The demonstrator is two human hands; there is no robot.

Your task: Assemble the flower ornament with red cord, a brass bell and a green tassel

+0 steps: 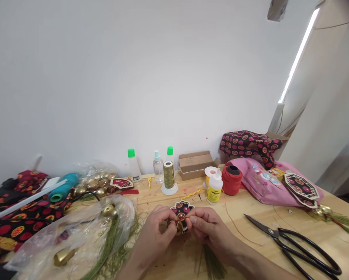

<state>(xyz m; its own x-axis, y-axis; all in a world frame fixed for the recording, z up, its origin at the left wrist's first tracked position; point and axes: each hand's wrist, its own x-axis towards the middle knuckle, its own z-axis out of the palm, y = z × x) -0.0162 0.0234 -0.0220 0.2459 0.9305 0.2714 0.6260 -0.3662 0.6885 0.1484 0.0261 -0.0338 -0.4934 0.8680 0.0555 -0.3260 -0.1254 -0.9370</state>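
Observation:
My left hand (157, 226) and my right hand (207, 224) meet over the wooden table (279, 217), near its front edge. Both pinch a small ornament (182, 210) covered in black fabric with red and pink dots. A thin red thread runs between my fingertips across the ornament. Green tassel strands (211, 264) hang below my right hand onto the table.
Black scissors (291, 243) lie at the right. Behind my hands stand a gold thread spool (168, 175), a yellow glue bottle (214, 188), a red thread spool (232, 180), clear bottles and a cardboard box (194, 164). A plastic bag (75, 233) with bells and green tassels lies left, beside patterned fabric (14, 221).

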